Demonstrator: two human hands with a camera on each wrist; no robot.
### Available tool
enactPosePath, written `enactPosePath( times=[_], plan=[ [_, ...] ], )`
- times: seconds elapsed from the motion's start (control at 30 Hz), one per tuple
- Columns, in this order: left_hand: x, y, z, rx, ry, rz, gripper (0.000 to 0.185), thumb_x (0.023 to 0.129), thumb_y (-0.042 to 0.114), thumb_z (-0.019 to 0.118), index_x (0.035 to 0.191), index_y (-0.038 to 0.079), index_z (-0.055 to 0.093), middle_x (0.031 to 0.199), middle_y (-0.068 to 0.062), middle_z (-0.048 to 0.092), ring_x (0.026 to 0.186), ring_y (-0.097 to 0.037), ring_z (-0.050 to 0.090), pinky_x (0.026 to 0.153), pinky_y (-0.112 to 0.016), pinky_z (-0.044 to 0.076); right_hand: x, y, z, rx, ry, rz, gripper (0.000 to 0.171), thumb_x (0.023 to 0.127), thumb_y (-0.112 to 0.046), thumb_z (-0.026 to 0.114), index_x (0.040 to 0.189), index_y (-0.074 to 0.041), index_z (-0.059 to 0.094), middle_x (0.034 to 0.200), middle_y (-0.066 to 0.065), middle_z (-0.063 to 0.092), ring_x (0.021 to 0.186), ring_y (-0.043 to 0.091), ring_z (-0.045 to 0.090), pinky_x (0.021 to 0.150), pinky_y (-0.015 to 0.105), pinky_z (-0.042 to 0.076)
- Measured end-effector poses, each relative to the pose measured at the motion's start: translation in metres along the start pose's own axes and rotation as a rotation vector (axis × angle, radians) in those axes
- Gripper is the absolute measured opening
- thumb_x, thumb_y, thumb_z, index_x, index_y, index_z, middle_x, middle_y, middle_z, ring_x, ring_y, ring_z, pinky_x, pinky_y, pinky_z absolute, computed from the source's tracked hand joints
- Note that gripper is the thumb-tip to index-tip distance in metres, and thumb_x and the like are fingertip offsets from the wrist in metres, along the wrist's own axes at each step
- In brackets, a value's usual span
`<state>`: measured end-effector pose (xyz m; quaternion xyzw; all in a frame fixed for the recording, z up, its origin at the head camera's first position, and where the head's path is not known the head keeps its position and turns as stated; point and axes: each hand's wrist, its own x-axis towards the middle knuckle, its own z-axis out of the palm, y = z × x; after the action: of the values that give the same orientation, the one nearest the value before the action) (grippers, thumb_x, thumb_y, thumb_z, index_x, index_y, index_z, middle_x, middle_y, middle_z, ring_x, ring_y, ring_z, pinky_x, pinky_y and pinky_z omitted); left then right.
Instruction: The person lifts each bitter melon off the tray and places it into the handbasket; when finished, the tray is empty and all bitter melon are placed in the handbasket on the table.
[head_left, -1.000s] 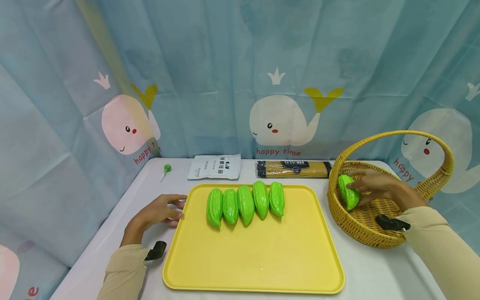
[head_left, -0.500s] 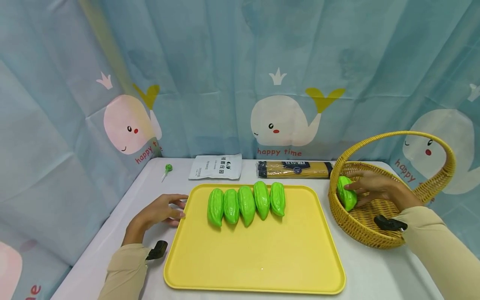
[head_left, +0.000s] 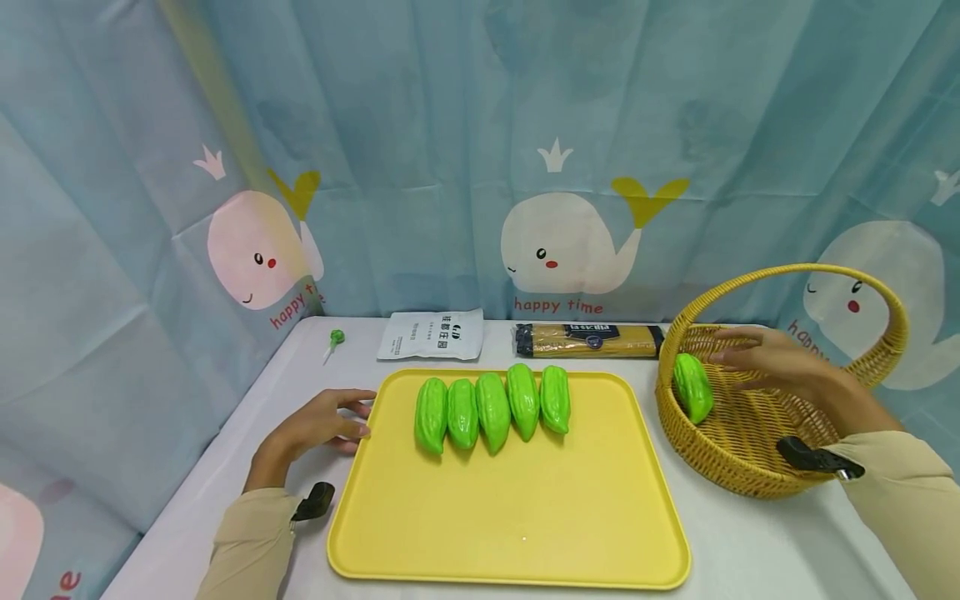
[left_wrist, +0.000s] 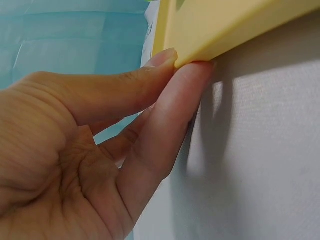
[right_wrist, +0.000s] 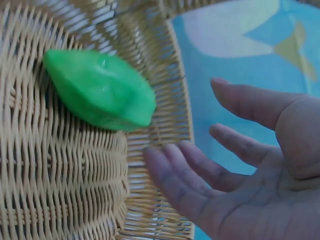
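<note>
One green gourd (head_left: 693, 388) lies against the basket's (head_left: 720, 467) left wall, just left of my right hand (head_left: 772, 367), fingers spread, holding nothing; left hand (head_left: 315, 425) pinches tray edge (head_left: 352, 500).

— How does the left hand (head_left: 318, 425) sit?

— It lies low at the person's left, forearm in a beige sleeve running back toward the body, a small black camera clipped at the wrist. In the left wrist view the thumb and forefinger tips (left_wrist: 167, 57) meet, the remaining fingers loosely bent beneath.

— And the right hand (head_left: 772, 367)?

— It is raised and reaches forward, palm turned down and inward. The right wrist view shows its fingers (right_wrist: 175, 170) spread and nearly straight, thumb apart, gripping nothing. Its sleeve is beige too, a black camera at the wrist.
</note>
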<state>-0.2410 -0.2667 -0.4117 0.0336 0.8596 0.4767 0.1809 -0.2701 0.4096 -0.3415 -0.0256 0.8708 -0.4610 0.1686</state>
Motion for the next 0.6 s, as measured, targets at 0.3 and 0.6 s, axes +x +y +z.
enactPosePath(
  times=[0.3,0.6],
  plan=[
    [-0.001,0.0,-0.001,0.01,-0.001,-0.001,0.07,0.094,0.003,0.076,0.157,-0.002,0.047,0.134,-0.024,0.059,0.082,-0.019,0.068,0.072,-0.032,0.065,-0.042,-0.014,0.015,0.027,0.157,-0.094,0.072,0.106,-0.035,0.067,0.163,-0.006,0.034,0.124,-0.022,0.058,0.105,-0.004,0.067,0.091,0.034,0.064],
    [0.0,0.001,0.0,0.007,-0.001,-0.001,0.07,0.093,0.002,0.077,0.157,-0.003,0.046,0.135,-0.024,0.059,0.082,-0.019,0.068,0.072,-0.032,0.065,-0.071,-0.023,0.049,0.07,0.179,-0.221,0.041,0.108,-0.021,0.064,0.147,-0.017,0.053,0.126,-0.02,0.067,0.109,0.003,0.069,0.086,0.032,0.064]
  ],
)
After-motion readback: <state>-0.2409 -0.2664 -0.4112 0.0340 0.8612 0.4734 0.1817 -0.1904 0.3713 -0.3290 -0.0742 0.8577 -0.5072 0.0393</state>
